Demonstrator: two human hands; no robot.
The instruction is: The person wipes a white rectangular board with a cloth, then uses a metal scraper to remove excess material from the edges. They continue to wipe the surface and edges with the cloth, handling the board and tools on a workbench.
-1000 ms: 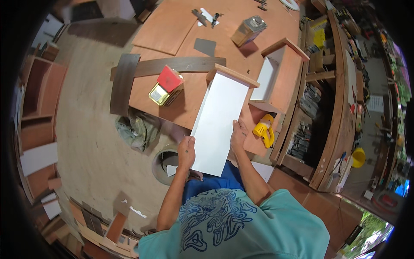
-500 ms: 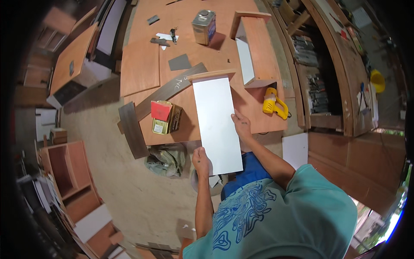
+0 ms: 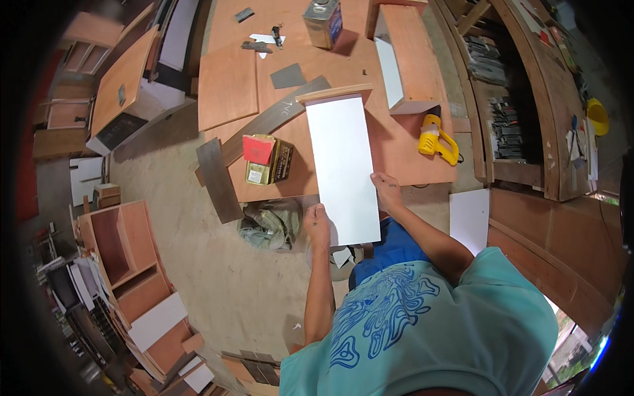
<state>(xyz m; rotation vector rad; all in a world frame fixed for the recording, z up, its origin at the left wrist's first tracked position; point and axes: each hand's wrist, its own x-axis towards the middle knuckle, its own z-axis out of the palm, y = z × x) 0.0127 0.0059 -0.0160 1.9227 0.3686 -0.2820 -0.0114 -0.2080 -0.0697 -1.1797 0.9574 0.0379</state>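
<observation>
Wide fisheye view from head height, down toward workbench (image 3: 411, 170)

Both forearms (image 3: 321, 287) reach out, the left hand (image 3: 318, 226) gripping slightly nearer than the right hand (image 3: 388, 193), thumbs (image 3: 321, 210) on top.

On a reddish-brown wooden surface (image 3: 416, 168), a square metal can (image 3: 322, 25) is set toward the far side. Nearer the front edge, a dark-and-gold tin (image 3: 281, 162) is partly covered by a red square (image 3: 257, 150). A yellow handheld power tool (image 3: 430, 138) is laid near the front right corner. To the left, a plywood panel (image 3: 228, 89) is laid flat, with a small grey sheet (image 3: 286, 76) placed beside it. A long dark strip (image 3: 271, 122) is set diagonally. On the floor (image 3: 231, 297), a crumpled grey-green bundle (image 3: 271, 224) is seen. At far left, an open-fronted wooden cabinet (image 3: 119, 241) is shown.
</observation>
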